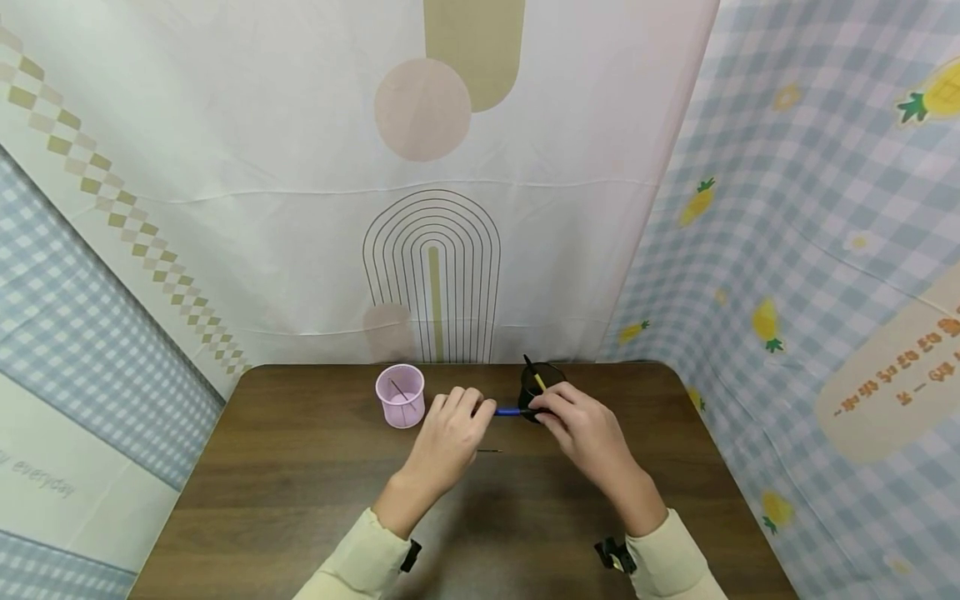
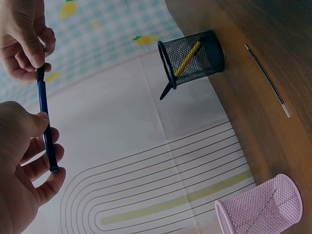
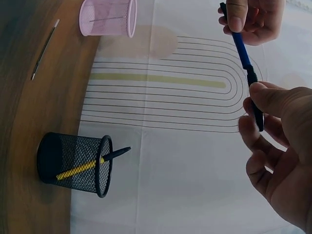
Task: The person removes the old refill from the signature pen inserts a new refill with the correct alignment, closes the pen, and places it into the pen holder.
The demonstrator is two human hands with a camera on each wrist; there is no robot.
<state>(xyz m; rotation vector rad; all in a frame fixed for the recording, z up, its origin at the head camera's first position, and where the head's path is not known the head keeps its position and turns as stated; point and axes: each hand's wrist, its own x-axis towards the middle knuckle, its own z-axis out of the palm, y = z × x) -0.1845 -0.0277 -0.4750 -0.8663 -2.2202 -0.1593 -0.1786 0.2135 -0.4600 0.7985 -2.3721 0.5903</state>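
A blue pen with a black end section (image 1: 508,411) is held between both hands above the table. My left hand (image 1: 447,437) grips its blue barrel. Thumb and fingers of my right hand (image 1: 592,429) pinch the black section at the other end. In the left wrist view, the two hands hold the pen in one line, a gap of blue barrel showing between them. Below, a thin pen refill (image 2: 268,80) lies on the table. A black mesh cup (image 3: 48,158) stands just behind the right hand, with a yellow and black pen (image 3: 78,169) leaning in it.
To the left of the left hand, a pink mesh cup (image 1: 401,414) stands on the brown wooden table (image 1: 300,483), with a thin refill (image 1: 397,387) inside. A pale patterned cloth (image 1: 300,250) hangs along the table's back edge, and a checked cloth (image 1: 750,208) hangs at the right.
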